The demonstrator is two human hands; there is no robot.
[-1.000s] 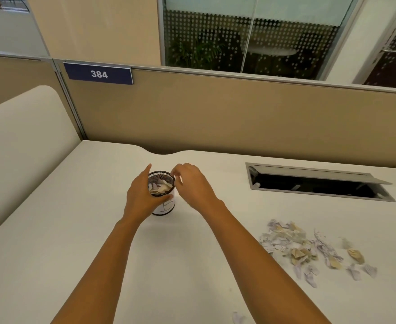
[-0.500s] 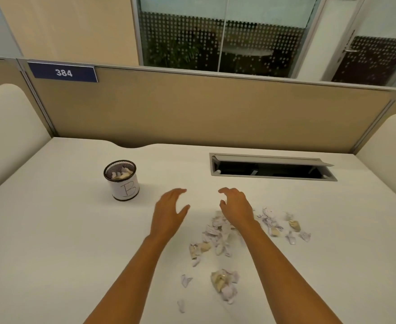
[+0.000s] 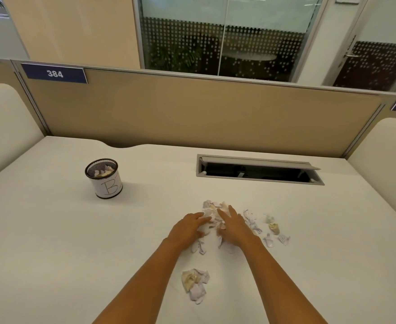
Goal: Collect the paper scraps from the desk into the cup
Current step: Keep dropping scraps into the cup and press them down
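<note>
Scraps lie mostly in one heap at the middle of the desk, and you have a hand on either side of it. Farthest left, the cup, a mesh pot with a white label marked B, stands upright at about ten o'clock from your hands. It is well apart from them and has some paper inside. Your left hand rests on the heap's nine o'clock side, fingers stretched over the paper, relaxed and not closed round any piece. A separate clump lies at six o'clock of the heap, between your forearms. Your right hand rests on the heap's three o'clock side, fingers straight and spread, likewise grasping nothing. At one o'clock from your hands, near the partition, the hatch in the desk stands open. A few loose pieces are strewn at three o'clock of your right hand, the nearest just beside it.
</note>
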